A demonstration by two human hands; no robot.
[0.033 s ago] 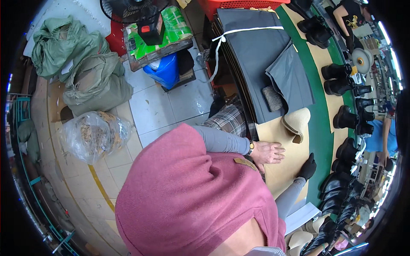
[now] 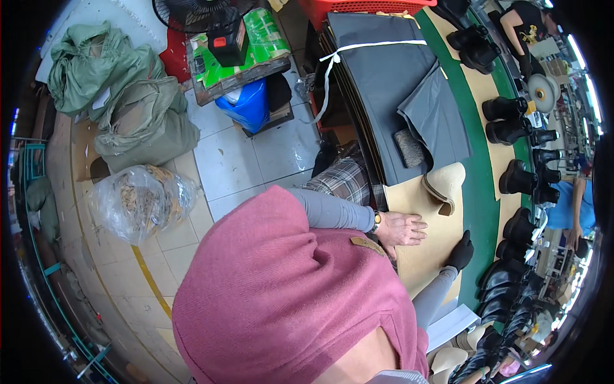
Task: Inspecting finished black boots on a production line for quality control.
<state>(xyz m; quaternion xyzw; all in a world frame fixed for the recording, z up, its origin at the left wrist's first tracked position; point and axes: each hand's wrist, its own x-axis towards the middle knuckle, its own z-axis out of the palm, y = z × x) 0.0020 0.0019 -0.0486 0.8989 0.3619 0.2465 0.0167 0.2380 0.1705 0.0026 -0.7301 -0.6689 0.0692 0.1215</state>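
My left hand (image 2: 401, 230), bare and with a watch at the wrist, lies flat on a tan sheet (image 2: 425, 253), fingers stretched out. At the sheet's right edge rests my right hand (image 2: 460, 251) in a black glove; the dark glove hides how its fingers are bent. Beyond my hands, a small stack of curved beige pieces (image 2: 448, 179) lies on the sheet. Farther off is a pile of dark grey sheets (image 2: 377, 70) with a white strap across it. A rough grey block (image 2: 408, 148) sits on this pile, beside a folded-back corner.
Black shoes (image 2: 505, 118) line the green tabletop (image 2: 491, 221) at the right. Near my right forearm are a white box (image 2: 453, 325) and more beige pieces (image 2: 448, 360). Green sacks (image 2: 144, 125) and a clear plastic bag (image 2: 144, 201) stand on the floor at left.
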